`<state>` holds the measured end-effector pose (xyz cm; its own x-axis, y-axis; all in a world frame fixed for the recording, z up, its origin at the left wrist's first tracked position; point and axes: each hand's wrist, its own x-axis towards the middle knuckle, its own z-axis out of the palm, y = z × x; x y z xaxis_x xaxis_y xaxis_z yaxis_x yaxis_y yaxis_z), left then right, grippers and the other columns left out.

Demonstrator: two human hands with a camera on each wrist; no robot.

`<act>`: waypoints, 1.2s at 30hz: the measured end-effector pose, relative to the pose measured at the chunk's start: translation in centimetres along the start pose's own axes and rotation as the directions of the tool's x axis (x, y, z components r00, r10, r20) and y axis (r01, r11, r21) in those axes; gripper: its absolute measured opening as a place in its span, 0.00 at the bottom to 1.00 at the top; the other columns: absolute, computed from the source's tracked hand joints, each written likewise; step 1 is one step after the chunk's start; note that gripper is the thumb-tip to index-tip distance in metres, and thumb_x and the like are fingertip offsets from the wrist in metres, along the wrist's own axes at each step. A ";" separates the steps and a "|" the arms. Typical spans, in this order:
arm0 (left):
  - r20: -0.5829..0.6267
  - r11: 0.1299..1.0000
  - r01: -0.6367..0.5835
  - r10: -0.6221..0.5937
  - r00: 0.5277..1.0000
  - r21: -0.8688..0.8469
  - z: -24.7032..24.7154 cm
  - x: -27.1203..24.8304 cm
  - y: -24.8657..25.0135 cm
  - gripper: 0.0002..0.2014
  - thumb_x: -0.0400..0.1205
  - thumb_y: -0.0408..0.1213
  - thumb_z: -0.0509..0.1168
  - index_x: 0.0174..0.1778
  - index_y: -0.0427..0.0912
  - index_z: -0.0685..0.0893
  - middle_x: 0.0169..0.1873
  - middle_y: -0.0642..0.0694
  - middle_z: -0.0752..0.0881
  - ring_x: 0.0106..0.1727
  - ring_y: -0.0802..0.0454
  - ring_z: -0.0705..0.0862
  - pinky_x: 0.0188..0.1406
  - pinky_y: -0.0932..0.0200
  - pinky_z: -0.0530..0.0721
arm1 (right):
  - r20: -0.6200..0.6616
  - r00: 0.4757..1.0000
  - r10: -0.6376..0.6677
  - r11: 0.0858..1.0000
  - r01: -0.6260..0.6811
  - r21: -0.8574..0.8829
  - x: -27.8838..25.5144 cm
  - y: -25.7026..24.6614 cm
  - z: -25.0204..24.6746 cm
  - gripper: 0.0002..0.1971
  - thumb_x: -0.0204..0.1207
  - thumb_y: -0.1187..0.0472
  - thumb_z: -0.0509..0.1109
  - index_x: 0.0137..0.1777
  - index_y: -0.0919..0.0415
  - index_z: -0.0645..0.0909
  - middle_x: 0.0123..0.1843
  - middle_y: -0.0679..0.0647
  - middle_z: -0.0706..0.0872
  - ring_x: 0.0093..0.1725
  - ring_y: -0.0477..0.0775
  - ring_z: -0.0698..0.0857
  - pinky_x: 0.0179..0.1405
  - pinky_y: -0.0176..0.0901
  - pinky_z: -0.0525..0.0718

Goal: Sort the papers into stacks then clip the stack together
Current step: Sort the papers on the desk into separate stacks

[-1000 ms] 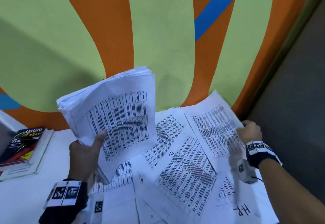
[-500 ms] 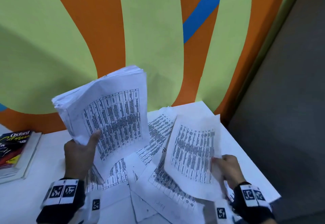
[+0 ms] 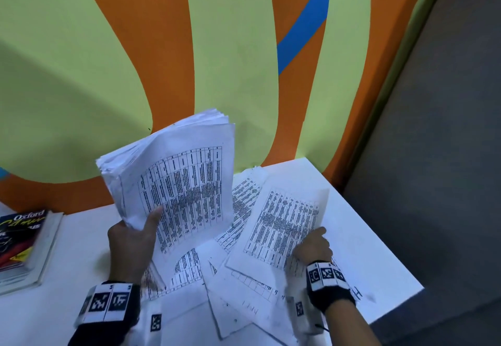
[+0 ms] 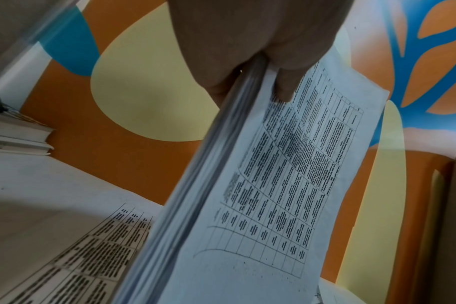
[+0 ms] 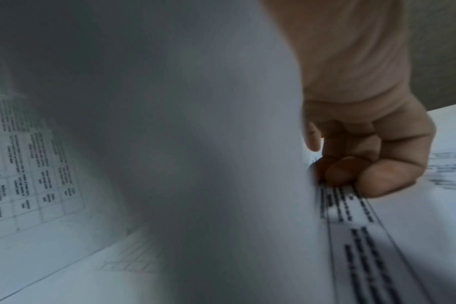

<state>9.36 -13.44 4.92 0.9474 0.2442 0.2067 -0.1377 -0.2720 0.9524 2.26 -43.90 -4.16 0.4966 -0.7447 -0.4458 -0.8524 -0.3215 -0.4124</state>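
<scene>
Fingers (image 5: 372, 174) of right hand (image 3: 313, 245) pinch loose sheet (image 3: 282, 226) at lower corner, frame centre-right. Left hand (image 3: 132, 242) grips thick stack (image 3: 173, 172), centre. Paper probably light, floppy; grab near edge.

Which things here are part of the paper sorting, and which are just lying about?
Job: thick stack gripped by left hand; single sheet pinched by right hand; loose papers on table.
Lying about: books.
</scene>
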 end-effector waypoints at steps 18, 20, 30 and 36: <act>0.034 0.999 -0.048 0.048 0.998 -0.009 -1.0 0.7 -1.1 0.12 0.75 0.37 0.74 0.36 0.32 0.81 0.32 0.40 0.84 0.28 0.50 0.79 0.16 0.75 0.73 | -0.167 0.970 0.176 0.981 -0.160 0.106 0.1 0.1 1.1 0.46 0.68 0.63 0.77 0.80 0.63 0.51 0.72 0.73 0.65 0.69 0.73 0.71 0.66 0.62 0.74; 0.044 0.999 -0.044 0.045 0.998 -0.011 -1.0 0.6 -1.0 0.12 0.75 0.38 0.74 0.36 0.32 0.81 0.32 0.40 0.84 0.28 0.50 0.78 0.15 0.75 0.73 | -0.144 0.961 0.235 0.971 -0.224 0.088 -0.1 -0.3 1.0 0.54 0.64 0.56 0.81 0.80 0.60 0.46 0.72 0.70 0.64 0.70 0.71 0.68 0.64 0.63 0.75; 0.068 0.999 -0.023 0.026 0.997 -0.042 -1.0 0.3 -0.6 0.11 0.75 0.36 0.74 0.49 0.35 0.84 0.42 0.43 0.83 0.27 0.68 0.79 0.20 0.85 0.71 | -0.217 0.956 0.198 0.978 -0.179 0.107 -0.2 -1.3 1.4 0.48 0.69 0.66 0.74 0.82 0.54 0.48 0.70 0.72 0.64 0.59 0.66 0.74 0.61 0.56 0.77; 0.059 0.999 0.009 -0.006 0.998 -0.053 -1.4 0.7 -1.0 0.09 0.75 0.37 0.74 0.44 0.37 0.83 0.41 0.45 0.85 0.22 0.76 0.79 0.21 0.84 0.72 | -0.149 0.974 0.171 0.813 -0.054 0.580 -0.1 0.7 -0.7 0.25 0.69 0.66 0.76 0.65 0.72 0.74 0.57 0.72 0.83 0.60 0.69 0.83 0.54 0.55 0.83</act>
<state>9.72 -11.73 4.42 0.9637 0.1903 0.1872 -0.1439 -0.2204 0.9647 1.53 -44.50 -3.84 0.3133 -0.8676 -0.3861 -0.6246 0.1180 -0.7720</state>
